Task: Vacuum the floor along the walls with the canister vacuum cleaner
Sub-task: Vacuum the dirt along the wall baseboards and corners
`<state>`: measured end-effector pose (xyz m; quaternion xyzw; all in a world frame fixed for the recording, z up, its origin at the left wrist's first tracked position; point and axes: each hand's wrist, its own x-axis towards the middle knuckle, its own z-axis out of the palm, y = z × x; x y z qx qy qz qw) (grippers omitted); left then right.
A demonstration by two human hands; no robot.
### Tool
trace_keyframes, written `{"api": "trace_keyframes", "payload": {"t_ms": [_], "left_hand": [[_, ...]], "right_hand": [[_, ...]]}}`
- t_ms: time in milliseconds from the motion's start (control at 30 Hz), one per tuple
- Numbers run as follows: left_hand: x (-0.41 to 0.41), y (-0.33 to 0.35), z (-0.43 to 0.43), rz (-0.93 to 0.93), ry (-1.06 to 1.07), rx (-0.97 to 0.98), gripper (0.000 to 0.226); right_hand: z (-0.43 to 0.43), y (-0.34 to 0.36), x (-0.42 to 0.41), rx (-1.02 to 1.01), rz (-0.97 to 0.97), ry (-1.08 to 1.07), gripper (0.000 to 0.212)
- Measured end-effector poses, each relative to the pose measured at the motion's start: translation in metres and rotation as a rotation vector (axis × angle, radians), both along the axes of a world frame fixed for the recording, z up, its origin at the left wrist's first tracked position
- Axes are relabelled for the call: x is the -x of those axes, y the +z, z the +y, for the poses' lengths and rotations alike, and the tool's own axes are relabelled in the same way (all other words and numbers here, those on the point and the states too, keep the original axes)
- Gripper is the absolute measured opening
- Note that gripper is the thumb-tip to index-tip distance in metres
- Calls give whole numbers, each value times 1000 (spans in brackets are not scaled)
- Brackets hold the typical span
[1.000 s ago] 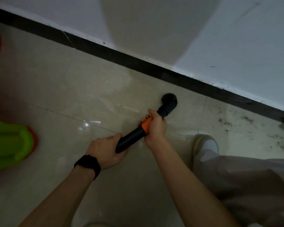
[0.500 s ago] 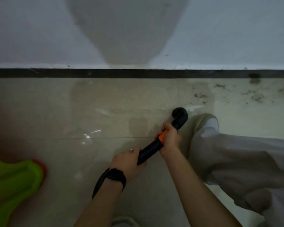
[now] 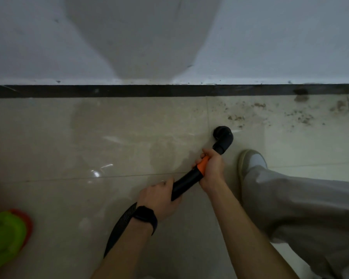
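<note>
1. At the floor's lower left edge we see a blurred green-and-red plastic thing.
2. Our left hand grips the black vacuum tube; the ribbed hose trails below that wrist.
3. Our right hand wraps the orange collar; any lettering looks too dim to read.
4. The elbow nozzle points down at the tile near the dark baseboard, just left of scattered dirt.

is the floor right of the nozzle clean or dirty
Dirty: brown crumbs speckle the tile right of the nozzle, up to the black baseboard.
</note>
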<state>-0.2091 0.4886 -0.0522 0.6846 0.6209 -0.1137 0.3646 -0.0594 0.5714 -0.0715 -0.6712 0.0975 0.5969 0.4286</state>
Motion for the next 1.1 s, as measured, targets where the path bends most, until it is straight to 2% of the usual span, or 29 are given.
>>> {"api": "trace_keyframes", "payload": {"t_ms": [167,300,367,467,733,933,1100], "left_hand": [[27,-23,-1,4,36,-41,38],[49,-43,-12,-33,107,-133,52],[56,-53,-18,-72,145,-214,48],[58,-60,-27,-37,173,-313,38],[42,-34,-4,99,189,-198,39],[12,-24,29,86,186,-202,36],[21,-21,32,129,248,-245,35]], "right_hand": [[2,-15,26,-27,-19,10,19],[3,-23,50,-45,-29,36,21],[4,-28,57,-56,-15,58,21],[4,-32,62,-82,34,119,19],[27,-20,59,-107,50,200,20],[62,-12,36,-138,95,218,13],[70,-9,50,-161,179,261,15]]}}
